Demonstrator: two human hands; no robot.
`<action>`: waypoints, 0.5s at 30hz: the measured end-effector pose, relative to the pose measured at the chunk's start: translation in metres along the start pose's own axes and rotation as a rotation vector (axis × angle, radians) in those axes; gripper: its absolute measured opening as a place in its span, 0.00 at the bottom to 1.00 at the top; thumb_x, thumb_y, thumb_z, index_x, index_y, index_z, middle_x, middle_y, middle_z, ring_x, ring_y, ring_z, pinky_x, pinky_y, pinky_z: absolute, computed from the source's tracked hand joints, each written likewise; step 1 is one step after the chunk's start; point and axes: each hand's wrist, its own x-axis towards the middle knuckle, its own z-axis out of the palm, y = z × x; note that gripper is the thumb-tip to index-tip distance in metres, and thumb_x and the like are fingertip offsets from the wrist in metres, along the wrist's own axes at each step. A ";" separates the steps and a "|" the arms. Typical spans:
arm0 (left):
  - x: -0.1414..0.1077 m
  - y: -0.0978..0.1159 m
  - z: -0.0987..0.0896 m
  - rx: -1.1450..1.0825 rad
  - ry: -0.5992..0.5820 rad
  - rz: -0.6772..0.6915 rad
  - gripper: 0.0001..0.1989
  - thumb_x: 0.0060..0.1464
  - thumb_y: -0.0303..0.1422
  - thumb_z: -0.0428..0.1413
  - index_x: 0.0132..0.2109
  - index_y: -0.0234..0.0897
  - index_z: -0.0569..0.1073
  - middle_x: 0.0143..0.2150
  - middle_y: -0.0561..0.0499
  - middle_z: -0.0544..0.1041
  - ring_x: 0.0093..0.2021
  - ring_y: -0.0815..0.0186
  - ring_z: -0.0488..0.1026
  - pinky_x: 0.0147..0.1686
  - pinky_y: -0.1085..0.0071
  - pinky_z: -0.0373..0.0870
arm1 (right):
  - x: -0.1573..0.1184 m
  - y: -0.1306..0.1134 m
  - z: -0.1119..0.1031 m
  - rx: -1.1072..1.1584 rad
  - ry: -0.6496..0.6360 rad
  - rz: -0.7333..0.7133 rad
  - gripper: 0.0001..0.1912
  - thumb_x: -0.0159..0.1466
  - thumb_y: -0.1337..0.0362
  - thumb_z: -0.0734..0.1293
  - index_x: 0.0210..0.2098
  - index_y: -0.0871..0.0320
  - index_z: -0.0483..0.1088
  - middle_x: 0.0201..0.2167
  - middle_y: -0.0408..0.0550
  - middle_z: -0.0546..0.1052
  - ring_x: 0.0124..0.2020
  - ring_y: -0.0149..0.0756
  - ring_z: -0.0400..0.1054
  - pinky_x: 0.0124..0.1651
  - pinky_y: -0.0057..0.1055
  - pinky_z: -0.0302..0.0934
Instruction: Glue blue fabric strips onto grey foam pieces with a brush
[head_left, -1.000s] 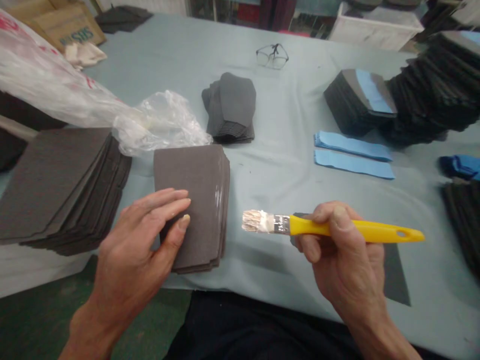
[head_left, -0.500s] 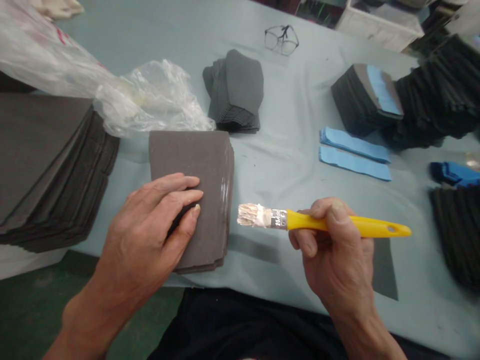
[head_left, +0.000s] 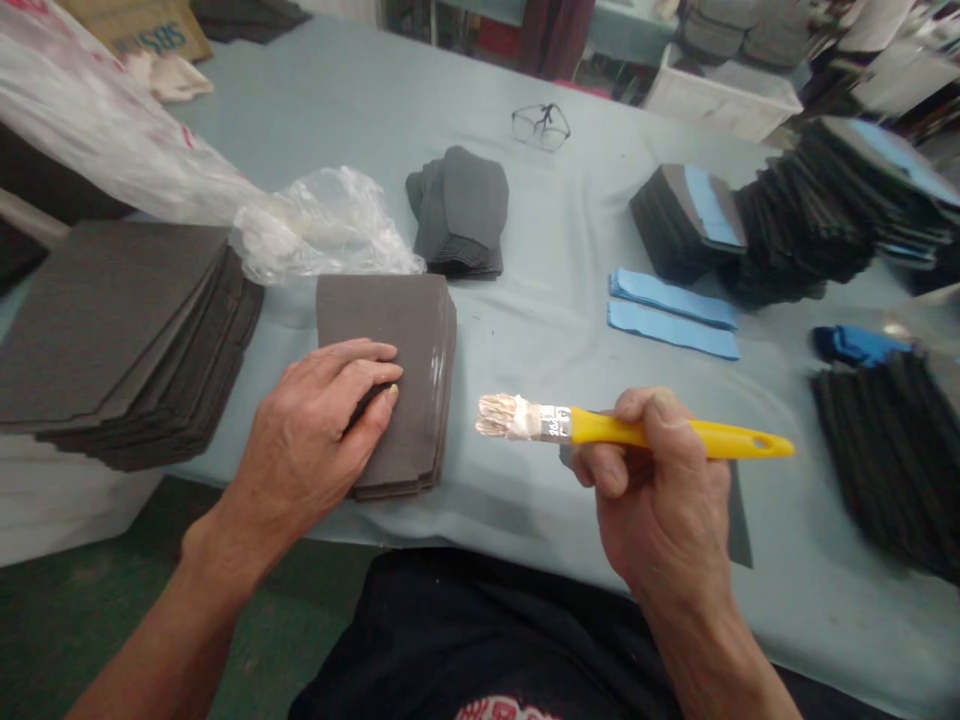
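My left hand (head_left: 326, 420) lies on top of a stack of dark grey sheets (head_left: 382, 310), its fingers stretched out and nothing held in them. Wet, shiny streaks show along the right edge of that stack, where the sheets are stepped. In my right hand (head_left: 664, 490) is a paintbrush (head_left: 720, 438) with a yellow handle, gripped between thumb and fingers. Its bristles, caked with whitish matter, point left and hover to the right of the stack, apart from it. A flat dark piece (head_left: 741, 520) on the table is partly hidden behind my right hand.
Left stands a larger pile of dark sheets (head_left: 120, 310), with crumpled clear plastic (head_left: 330, 220) behind. Farther back are a small dark stack (head_left: 472, 205) and eyeglasses (head_left: 541, 127). Blue strips (head_left: 671, 330) and dark stacks (head_left: 686, 225) are at right, a white crate (head_left: 724, 95) beyond.
The camera view has shifted, bringing more of the far side into sight. My left hand stays on the stack, and my right hand still holds the paintbrush beside it, nearly unmoved.
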 end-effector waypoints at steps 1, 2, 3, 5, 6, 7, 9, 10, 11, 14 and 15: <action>0.001 0.000 -0.001 0.003 -0.004 -0.004 0.12 0.74 0.33 0.50 0.52 0.36 0.78 0.58 0.41 0.83 0.62 0.52 0.80 0.63 0.51 0.77 | 0.001 -0.001 -0.001 0.002 -0.003 -0.002 0.19 0.64 0.48 0.76 0.30 0.53 0.71 0.15 0.30 0.59 0.15 0.25 0.55 0.20 0.25 0.52; 0.001 0.001 -0.002 0.007 -0.007 -0.013 0.12 0.74 0.33 0.50 0.52 0.37 0.77 0.58 0.41 0.83 0.62 0.52 0.79 0.63 0.51 0.76 | 0.002 -0.001 -0.002 0.001 -0.010 -0.002 0.19 0.64 0.48 0.76 0.31 0.53 0.71 0.15 0.31 0.59 0.15 0.25 0.56 0.21 0.25 0.53; 0.001 0.001 -0.002 0.010 -0.011 -0.022 0.12 0.74 0.34 0.50 0.52 0.38 0.77 0.59 0.42 0.83 0.62 0.53 0.79 0.64 0.52 0.76 | 0.003 -0.001 -0.003 -0.004 -0.020 -0.005 0.18 0.65 0.47 0.76 0.31 0.53 0.71 0.15 0.31 0.60 0.15 0.26 0.57 0.21 0.26 0.53; 0.002 0.002 -0.003 0.015 -0.023 -0.030 0.12 0.74 0.34 0.49 0.52 0.38 0.77 0.59 0.42 0.83 0.63 0.53 0.79 0.65 0.52 0.75 | 0.004 0.000 -0.003 -0.022 -0.040 -0.018 0.18 0.67 0.47 0.74 0.32 0.54 0.71 0.15 0.32 0.62 0.16 0.26 0.58 0.21 0.26 0.54; 0.002 0.002 -0.004 0.017 -0.025 -0.026 0.12 0.74 0.34 0.49 0.52 0.38 0.77 0.59 0.42 0.83 0.63 0.53 0.79 0.65 0.52 0.75 | 0.004 0.001 -0.002 -0.032 -0.048 -0.029 0.18 0.68 0.47 0.74 0.32 0.54 0.71 0.15 0.33 0.63 0.16 0.26 0.59 0.21 0.25 0.55; 0.001 0.002 -0.004 0.017 -0.028 -0.021 0.12 0.74 0.34 0.50 0.52 0.37 0.77 0.59 0.41 0.82 0.63 0.52 0.79 0.65 0.51 0.75 | 0.003 0.001 -0.001 -0.041 -0.057 -0.037 0.19 0.68 0.47 0.74 0.32 0.54 0.72 0.16 0.33 0.65 0.16 0.26 0.59 0.21 0.25 0.55; 0.001 0.002 -0.004 0.011 -0.028 -0.019 0.12 0.74 0.33 0.50 0.52 0.35 0.78 0.59 0.39 0.82 0.62 0.51 0.79 0.64 0.51 0.75 | 0.001 0.004 0.001 -0.060 -0.086 -0.039 0.19 0.69 0.48 0.73 0.32 0.54 0.72 0.17 0.35 0.67 0.16 0.25 0.61 0.20 0.24 0.56; 0.000 0.002 -0.003 0.005 -0.023 -0.024 0.12 0.74 0.33 0.50 0.52 0.34 0.78 0.59 0.39 0.82 0.62 0.51 0.79 0.64 0.51 0.75 | 0.000 0.005 0.003 -0.068 -0.103 -0.035 0.19 0.69 0.48 0.73 0.31 0.55 0.73 0.18 0.35 0.68 0.16 0.25 0.61 0.20 0.24 0.56; 0.000 0.002 -0.003 -0.004 -0.020 -0.031 0.12 0.74 0.33 0.51 0.52 0.34 0.78 0.58 0.39 0.82 0.62 0.51 0.79 0.64 0.51 0.75 | -0.001 0.007 0.004 -0.076 -0.124 -0.029 0.19 0.70 0.48 0.73 0.31 0.55 0.74 0.18 0.35 0.69 0.16 0.25 0.62 0.20 0.23 0.56; 0.000 0.004 -0.002 -0.036 -0.015 -0.046 0.11 0.73 0.33 0.51 0.53 0.36 0.78 0.59 0.41 0.82 0.62 0.52 0.79 0.64 0.51 0.75 | -0.003 0.011 0.005 -0.092 -0.174 -0.011 0.19 0.70 0.49 0.74 0.30 0.55 0.75 0.17 0.36 0.69 0.15 0.24 0.62 0.20 0.22 0.55; 0.000 0.004 -0.002 -0.044 -0.019 -0.049 0.11 0.73 0.32 0.52 0.53 0.36 0.77 0.59 0.41 0.82 0.63 0.52 0.79 0.65 0.51 0.74 | -0.003 0.012 0.006 -0.095 -0.185 -0.006 0.19 0.70 0.49 0.74 0.29 0.55 0.76 0.17 0.36 0.69 0.15 0.24 0.62 0.19 0.22 0.55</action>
